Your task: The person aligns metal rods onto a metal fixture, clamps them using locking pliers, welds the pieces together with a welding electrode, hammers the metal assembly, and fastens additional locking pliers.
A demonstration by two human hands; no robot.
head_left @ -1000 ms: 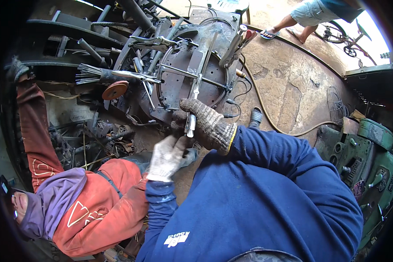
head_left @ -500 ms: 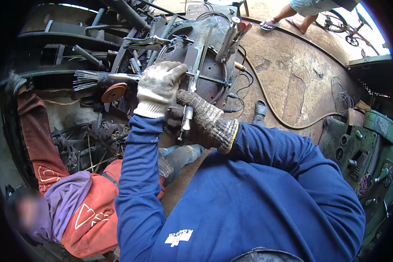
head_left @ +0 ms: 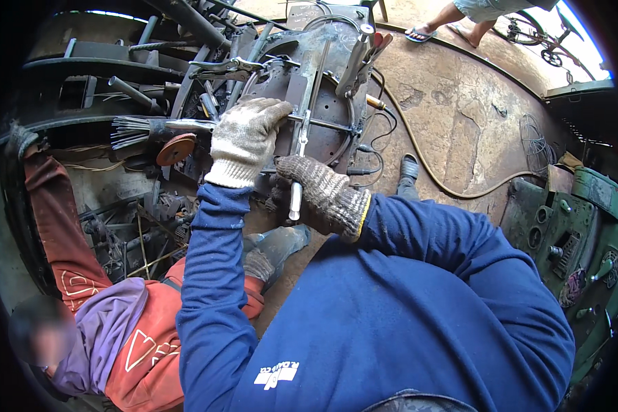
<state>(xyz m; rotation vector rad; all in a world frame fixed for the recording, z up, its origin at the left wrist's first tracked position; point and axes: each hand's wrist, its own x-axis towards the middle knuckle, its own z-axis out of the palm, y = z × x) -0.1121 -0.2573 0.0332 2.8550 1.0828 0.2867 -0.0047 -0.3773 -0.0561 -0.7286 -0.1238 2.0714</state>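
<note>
My right hand [head_left: 317,193], in a grey knitted glove, is closed around a silvery metal bar [head_left: 297,196] whose lower end sticks out below my fist. The bar runs up across a round dark steel plate [head_left: 323,103]. My left hand [head_left: 244,137], in a whitish glove, rests with its fingers bent on the left part of that plate, beside a thin cross rod [head_left: 323,125]. Both sleeves are blue.
A person in a red and purple top [head_left: 117,329] crouches at my lower left, one arm stretched up. A wire brush [head_left: 134,129] and an orange disc [head_left: 175,147] lie left of the plate. Locking pliers [head_left: 223,67], a cable [head_left: 419,161], a green machine [head_left: 570,226] and another person's sandalled feet [head_left: 432,27] surround it.
My left hand has risen from below my right wrist up onto the left of the round plate. My right hand has kept its grip on the bar.
</note>
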